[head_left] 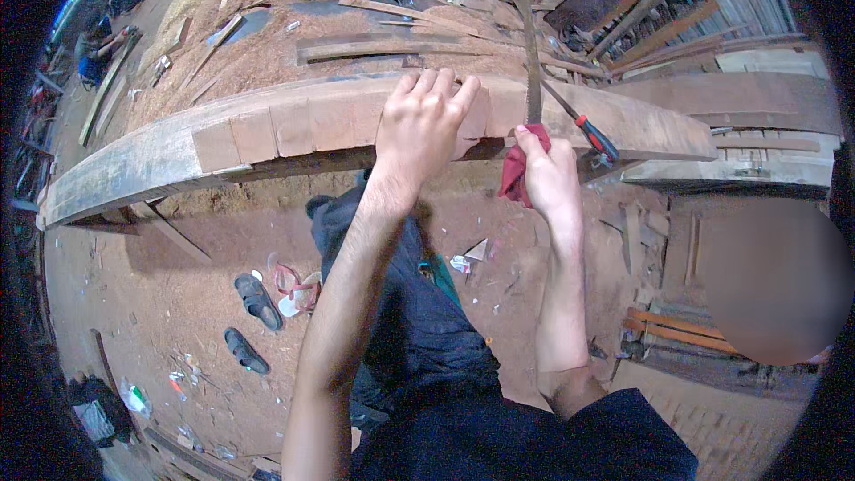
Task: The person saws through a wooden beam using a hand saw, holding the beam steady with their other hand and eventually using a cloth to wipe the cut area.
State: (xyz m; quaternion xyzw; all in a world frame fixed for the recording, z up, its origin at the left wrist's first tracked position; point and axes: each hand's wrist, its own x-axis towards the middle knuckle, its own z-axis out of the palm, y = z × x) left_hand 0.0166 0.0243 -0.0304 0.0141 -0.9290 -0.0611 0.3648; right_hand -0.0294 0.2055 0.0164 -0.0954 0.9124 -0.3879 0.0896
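Observation:
A long wooden beam (606,116) runs crosswise in front of me, with several pale wood blocks (254,135) set along its near side. My left hand (426,120) presses on the beam near its middle, with fingers bent over the wood towards the far edge. To its right, my right hand (549,169) is closed round a red cloth (515,174) at the near end of a long, narrow saw (533,62). The saw's blade points away from me across the beam. Just right of it, a screwdriver (595,136) with a red and black handle rests on the beam.
Sawdust and loose planks (383,49) cover the ground beyond the beam. Wooden frames (659,27) are stacked at the far right. Dark sandals (258,301) lie on the floor at left. A blurred round patch (779,281) hides part of the right side.

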